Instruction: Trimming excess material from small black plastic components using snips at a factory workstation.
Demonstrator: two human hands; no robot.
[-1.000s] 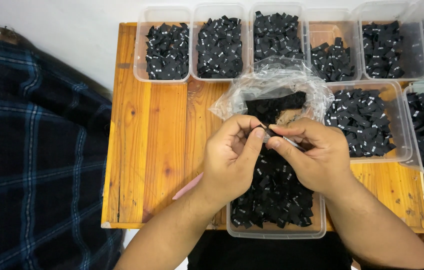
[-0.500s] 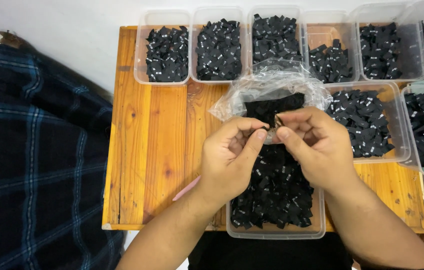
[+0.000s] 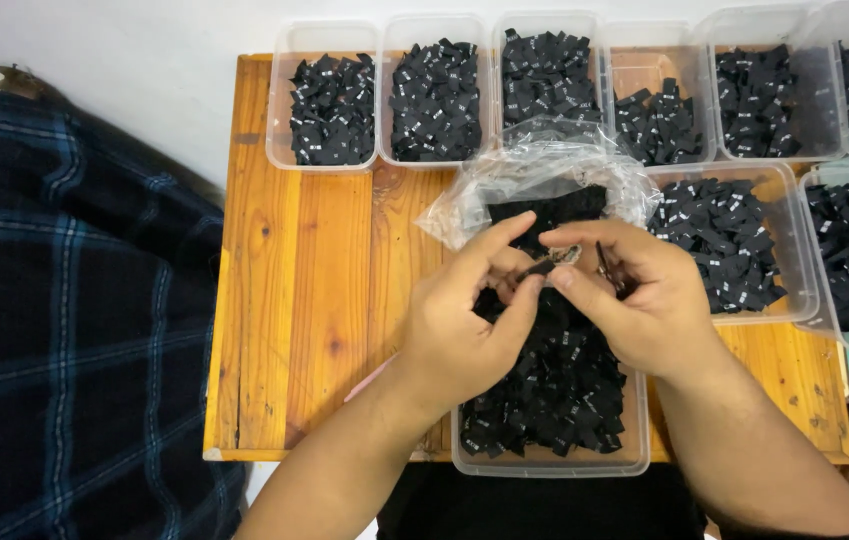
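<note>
We hold both hands over the near tub [image 3: 544, 462], which is heaped with small black labels [image 3: 564, 395]. Our left hand [image 3: 464, 325] and right hand [image 3: 634, 300] meet at the fingertips, pinched narrow on one small label [image 3: 556, 260] between them, just above the heap and in front of the crumpled clear bag [image 3: 534, 180]. A thin dark thing shows inside the right palm; we cannot tell what it is.

To do this well, we judge that we should keep the pinch light and at the label's edge, so its face stays readable and it does not crease. We work low over the tub, so a dropped label falls back into the heap and not onto the table [image 3: 314, 290]. We take care that only one label is between the fingers, since they cling together.

Six more tubs [image 3: 334, 100] of the same labels stand along the far edge, two others [image 3: 729, 245] sit to the right, and a plaid cloth [image 3: 64, 330] lies left of the table.
</note>
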